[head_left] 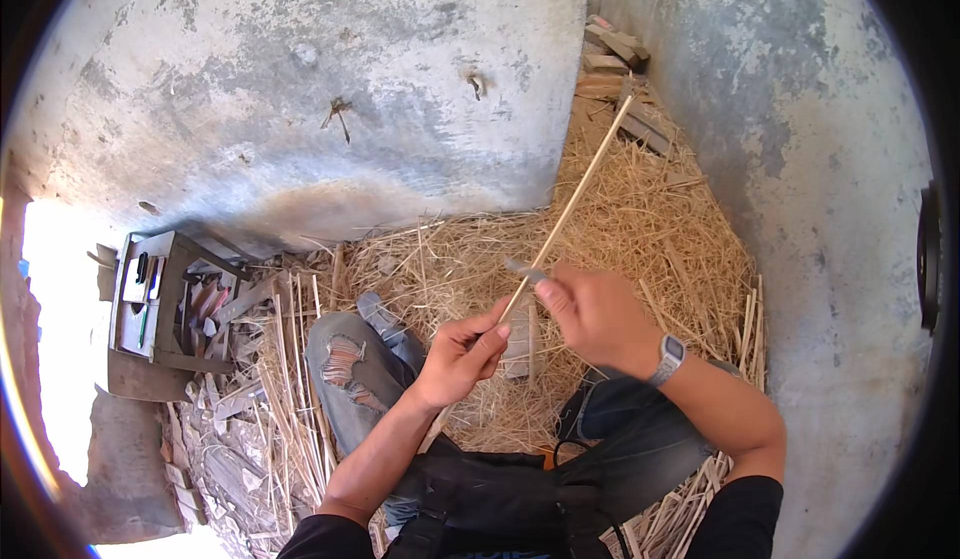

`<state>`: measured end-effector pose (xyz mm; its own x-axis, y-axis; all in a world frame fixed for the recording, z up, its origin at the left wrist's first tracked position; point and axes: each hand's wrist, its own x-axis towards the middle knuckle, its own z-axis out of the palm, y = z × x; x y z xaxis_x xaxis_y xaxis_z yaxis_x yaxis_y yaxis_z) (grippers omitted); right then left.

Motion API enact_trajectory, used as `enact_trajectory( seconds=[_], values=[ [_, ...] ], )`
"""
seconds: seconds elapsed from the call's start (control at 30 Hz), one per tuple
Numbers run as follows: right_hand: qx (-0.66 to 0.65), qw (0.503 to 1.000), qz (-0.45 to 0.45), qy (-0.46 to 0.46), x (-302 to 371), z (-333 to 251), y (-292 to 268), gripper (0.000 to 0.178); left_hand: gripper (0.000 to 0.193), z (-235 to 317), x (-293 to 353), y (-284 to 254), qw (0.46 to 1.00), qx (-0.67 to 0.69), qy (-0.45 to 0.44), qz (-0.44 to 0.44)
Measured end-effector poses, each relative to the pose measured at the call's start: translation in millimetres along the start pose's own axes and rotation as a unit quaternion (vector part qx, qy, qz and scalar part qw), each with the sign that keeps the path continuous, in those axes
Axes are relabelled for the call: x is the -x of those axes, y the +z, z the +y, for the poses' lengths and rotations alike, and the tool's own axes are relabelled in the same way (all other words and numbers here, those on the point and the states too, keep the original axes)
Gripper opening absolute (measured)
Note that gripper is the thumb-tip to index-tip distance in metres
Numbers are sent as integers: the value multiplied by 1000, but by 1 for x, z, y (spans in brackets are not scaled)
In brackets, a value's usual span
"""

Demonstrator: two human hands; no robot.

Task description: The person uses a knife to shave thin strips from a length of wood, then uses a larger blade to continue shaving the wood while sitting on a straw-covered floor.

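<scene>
A long pale strip, like split bamboo (583, 186), slants up and away from me toward the far right. My left hand (465, 356) is closed around its lower part, thumb on top, and the strip's near end runs down below that hand toward my lap. Just beyond, my right hand (598, 314) grips a small knife with a grey blade (524, 270). Its blade lies across the strip, touching it or very close to it. The knife's handle is hidden inside my fingers.
Straw and shavings (660, 229) cover the floor before me. Long split strips (292, 359) lie beside my left knee, and others by the right wall. A small wooden table (160, 309) with pens on it stands at left. Wood blocks (615, 47) sit in the far corner between worn walls.
</scene>
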<state>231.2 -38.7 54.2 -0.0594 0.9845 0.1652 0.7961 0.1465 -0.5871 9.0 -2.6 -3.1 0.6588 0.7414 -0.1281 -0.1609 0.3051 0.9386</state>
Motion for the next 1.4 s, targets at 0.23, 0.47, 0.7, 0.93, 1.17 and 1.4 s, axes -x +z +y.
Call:
enact_trajectory(
  seconds=[0.23, 0.47, 0.7, 0.93, 1.17, 1.4],
  values=[
    [131, 985, 35, -108, 8, -5, 33, 42, 21, 6, 3, -9, 996, 69, -37, -48],
    [206, 970, 109, -72, -19, 15, 19, 45, 41, 10, 3, -8, 1000, 10, -9, 8],
    [253, 954, 159, -16, -39, 36, -6, 41, 44, 29, 6, -6, 998, -62, -11, 1],
    [254, 895, 285, 232, -43, 125, -89, 54, 43, 18, 34, -4, 994, -37, -11, -101],
    [-62, 939, 318, 117, -34, 106, -66, 48, 43, 18, 27, -11, 996, -14, -30, -78],
    [-303, 931, 175, 100, -30, 35, -41, 24, 47, 5, 22, -10, 992, -9, -20, -124]
  ],
)
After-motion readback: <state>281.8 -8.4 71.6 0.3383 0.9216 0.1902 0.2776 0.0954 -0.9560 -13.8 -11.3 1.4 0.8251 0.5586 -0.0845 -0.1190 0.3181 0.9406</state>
